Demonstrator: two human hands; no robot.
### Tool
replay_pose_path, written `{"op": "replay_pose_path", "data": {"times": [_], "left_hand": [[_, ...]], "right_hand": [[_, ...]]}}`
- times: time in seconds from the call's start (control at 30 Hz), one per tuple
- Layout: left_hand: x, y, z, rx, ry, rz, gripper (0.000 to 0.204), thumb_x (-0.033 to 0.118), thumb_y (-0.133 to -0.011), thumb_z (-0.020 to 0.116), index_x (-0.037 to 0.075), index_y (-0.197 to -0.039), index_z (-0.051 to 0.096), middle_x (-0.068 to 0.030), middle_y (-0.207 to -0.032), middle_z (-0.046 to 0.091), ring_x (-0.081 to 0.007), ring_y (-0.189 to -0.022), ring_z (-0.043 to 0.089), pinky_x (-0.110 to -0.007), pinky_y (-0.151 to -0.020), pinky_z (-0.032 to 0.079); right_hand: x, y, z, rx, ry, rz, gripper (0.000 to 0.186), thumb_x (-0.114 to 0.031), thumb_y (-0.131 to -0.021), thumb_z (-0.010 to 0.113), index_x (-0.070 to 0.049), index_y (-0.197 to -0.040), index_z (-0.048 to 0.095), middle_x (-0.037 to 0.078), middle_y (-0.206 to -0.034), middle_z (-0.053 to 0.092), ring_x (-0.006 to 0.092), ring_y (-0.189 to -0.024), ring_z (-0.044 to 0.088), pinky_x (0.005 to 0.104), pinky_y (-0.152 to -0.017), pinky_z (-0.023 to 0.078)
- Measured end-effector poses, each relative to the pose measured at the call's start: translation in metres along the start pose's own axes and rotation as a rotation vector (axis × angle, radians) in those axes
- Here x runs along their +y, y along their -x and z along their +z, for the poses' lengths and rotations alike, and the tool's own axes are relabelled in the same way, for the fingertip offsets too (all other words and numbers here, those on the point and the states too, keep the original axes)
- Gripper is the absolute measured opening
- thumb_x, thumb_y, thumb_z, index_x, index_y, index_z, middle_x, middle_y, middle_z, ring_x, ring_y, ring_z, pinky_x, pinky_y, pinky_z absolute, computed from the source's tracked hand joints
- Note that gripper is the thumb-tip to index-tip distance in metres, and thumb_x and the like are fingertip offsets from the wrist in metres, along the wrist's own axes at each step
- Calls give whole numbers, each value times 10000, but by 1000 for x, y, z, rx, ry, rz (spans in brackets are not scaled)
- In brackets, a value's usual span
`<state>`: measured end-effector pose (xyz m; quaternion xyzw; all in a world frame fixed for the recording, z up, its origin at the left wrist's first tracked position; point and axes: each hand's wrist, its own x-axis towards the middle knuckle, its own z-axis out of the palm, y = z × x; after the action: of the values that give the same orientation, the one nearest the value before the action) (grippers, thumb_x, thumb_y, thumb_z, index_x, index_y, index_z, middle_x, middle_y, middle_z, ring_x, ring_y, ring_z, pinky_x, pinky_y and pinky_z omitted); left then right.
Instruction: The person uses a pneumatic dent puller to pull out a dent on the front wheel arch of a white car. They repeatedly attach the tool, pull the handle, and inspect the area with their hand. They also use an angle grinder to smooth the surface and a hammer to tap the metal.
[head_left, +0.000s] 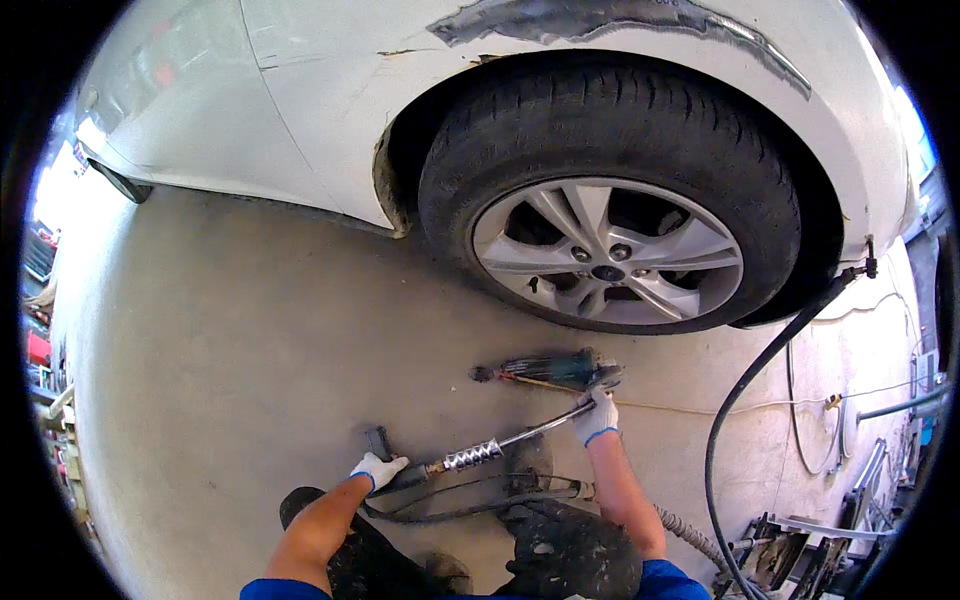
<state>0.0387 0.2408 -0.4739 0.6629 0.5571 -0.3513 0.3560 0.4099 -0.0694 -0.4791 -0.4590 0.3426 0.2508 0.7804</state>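
Note:
A slide-hammer dent puller (473, 456) lies across in front of me, with a ribbed silver weight on its shiny rod and a black handle on the left. My left hand (378, 470), in a white glove with a blue cuff, is closed around the black handle. At the rod's far right end, my right hand (598, 418), gloved the same way, grips the rod. Just beyond that hand an angle grinder (560, 370) with a dark green body rests on the floor. A black cable (440, 517) loops below the puller toward my knees.
Ahead stands a white car with a wheel (608, 255) and a bare-metal patch (580, 20) above its arch. A thick black cable (715, 440) hangs from a clamp (868, 265) at the car's right edge. Metal parts (800, 555) lie at lower right; a thin cord (680, 408) crosses the floor.

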Motion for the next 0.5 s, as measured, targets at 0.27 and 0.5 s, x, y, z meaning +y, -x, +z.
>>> {"op": "replay_pose_path", "data": {"times": [0.27, 0.5], "left_hand": [[16, 89, -88, 370, 148, 296, 688, 567, -832, 682, -44, -1142, 614, -289, -1058, 692, -424, -1048, 668, -463, -926, 507], [35, 229, -187, 435, 418, 453, 605, 501, -884, 640, -42, -1145, 583, -201, -954, 694, -297, -912, 672, -387, -841, 511]], "right_hand": [[-86, 153, 135, -435, -96, -266, 109, -128, -965, 616, -117, -1017, 522, 48, -835, 564, 224, -710, 581, 461, -712, 530], [-184, 307, 256, -715, 35, -717, 132, -183, -1007, 570, -52, -1020, 556, 80, -844, 600, 228, -717, 646, 409, -682, 588]]}}
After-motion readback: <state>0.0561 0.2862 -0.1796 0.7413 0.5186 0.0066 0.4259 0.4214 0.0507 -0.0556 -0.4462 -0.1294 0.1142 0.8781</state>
